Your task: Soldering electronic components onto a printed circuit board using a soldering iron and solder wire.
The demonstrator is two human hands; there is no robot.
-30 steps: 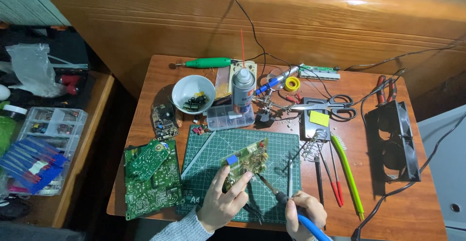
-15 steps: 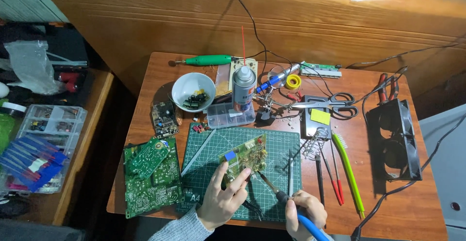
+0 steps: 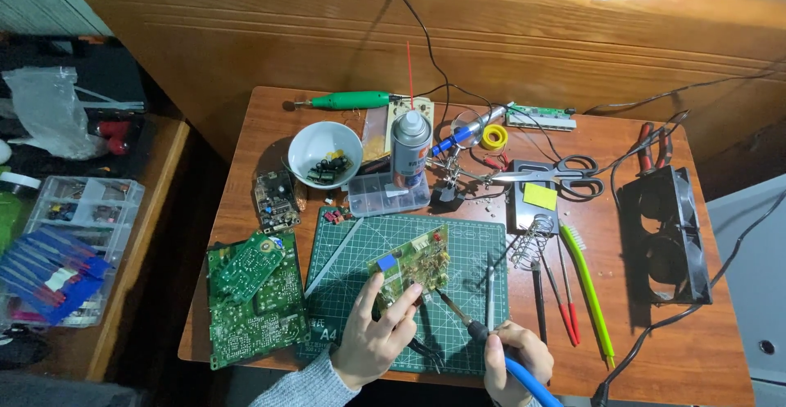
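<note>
My left hand grips the near edge of a small green circuit board and holds it tilted above a green cutting mat. My right hand is closed around the blue handle of a soldering iron. The iron's tip points up and left and reaches the board's lower right edge. Both hands are at the front edge of the wooden table.
A larger green circuit board lies left of the mat. A white bowl of parts, a spray can, a clear parts box, scissors, a black fan and screwdrivers crowd the table.
The view has shifted slightly. Both hands, the board and the iron stay in the same place.
</note>
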